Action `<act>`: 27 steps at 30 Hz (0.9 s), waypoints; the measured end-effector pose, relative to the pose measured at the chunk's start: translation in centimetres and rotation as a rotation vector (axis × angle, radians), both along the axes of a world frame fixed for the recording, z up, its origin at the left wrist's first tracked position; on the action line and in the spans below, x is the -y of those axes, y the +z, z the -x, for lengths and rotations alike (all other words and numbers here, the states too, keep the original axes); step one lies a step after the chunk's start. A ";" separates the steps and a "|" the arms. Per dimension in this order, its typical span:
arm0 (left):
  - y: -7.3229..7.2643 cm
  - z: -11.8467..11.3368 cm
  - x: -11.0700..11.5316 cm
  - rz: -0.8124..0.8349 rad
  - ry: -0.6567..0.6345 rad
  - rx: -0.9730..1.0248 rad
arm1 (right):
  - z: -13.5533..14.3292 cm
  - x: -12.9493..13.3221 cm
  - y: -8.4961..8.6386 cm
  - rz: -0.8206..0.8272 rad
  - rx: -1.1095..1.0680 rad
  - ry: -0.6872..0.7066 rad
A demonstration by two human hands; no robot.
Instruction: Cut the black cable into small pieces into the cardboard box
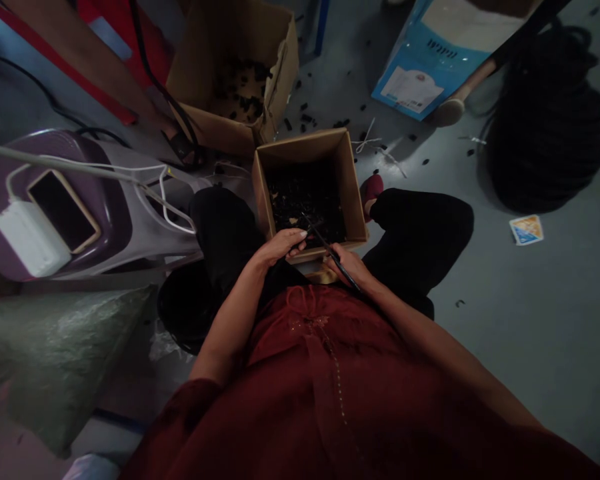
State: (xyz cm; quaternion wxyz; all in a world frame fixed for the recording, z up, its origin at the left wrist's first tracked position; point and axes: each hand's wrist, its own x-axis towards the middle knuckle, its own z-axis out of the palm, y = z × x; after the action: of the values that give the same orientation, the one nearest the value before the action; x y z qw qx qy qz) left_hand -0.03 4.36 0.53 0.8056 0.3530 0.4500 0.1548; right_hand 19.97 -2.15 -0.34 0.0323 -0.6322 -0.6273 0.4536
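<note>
Tool (334, 255) in right hand (359, 268)'s grasp points toward eleven o'clock. Keep it off left hand (281, 245), whose hold is unclear.

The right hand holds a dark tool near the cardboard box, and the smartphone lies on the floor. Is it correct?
Not quite: the head view shows the smartphone lying on the purple stool instead. The right hand holds a dark tool near the cardboard box.
</note>
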 end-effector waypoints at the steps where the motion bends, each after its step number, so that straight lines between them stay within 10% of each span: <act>1: 0.0 0.0 0.0 0.000 0.004 -0.003 | 0.0 0.0 0.0 0.000 -0.001 0.000; 27: -0.2 0.0 -0.1 -0.050 -0.109 -0.067 | -0.3 -1.5 -0.2 0.081 -0.038 0.070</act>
State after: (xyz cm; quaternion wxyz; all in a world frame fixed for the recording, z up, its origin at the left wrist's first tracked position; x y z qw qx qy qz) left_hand -0.05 4.46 0.32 0.7881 0.4022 0.4529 0.1099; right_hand 20.32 -0.60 -0.51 0.0027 -0.6018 -0.6295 0.4915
